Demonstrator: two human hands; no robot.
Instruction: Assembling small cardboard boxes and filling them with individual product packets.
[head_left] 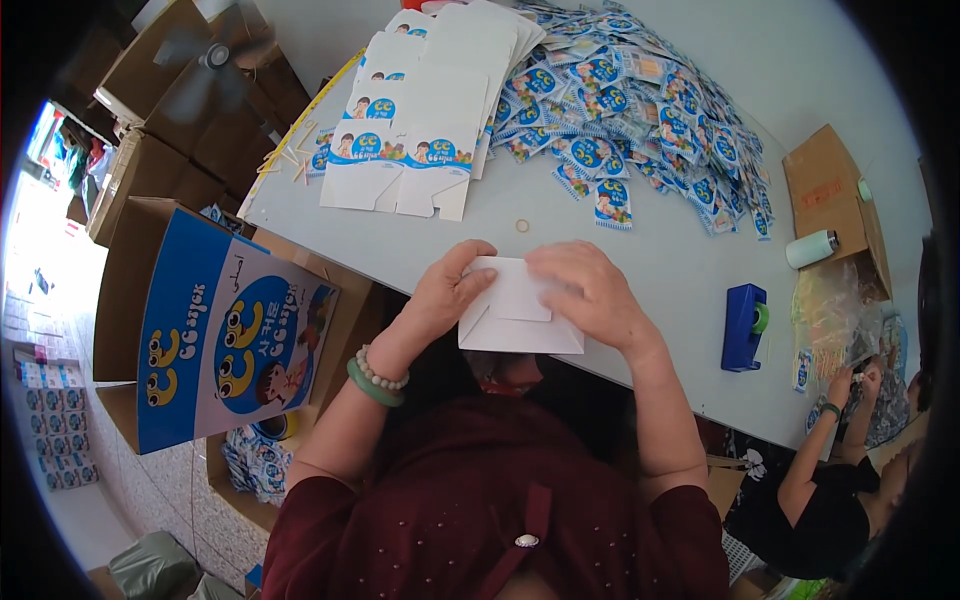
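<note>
At the table's near edge I have a small white cardboard box (522,336), with its folded flaps facing up. My left hand (447,290) grips its left side, the thumb on top and the fingers curled round the edge. On the right side, my right hand (597,295) has its fingers and thumb over the flaps, slightly blurred. Just beyond the box lies a small tan ring (522,226). Flat, unfolded white and blue printed cartons (410,150) lie stacked farther back on the table.
A large heap of small blue and white packets (630,120) covers the back right of the table (660,260). At right are a blue tape dispenser (743,328), a pale green bottle (811,249) and another person's hands (850,385). A big printed carton (235,330) stands at left.
</note>
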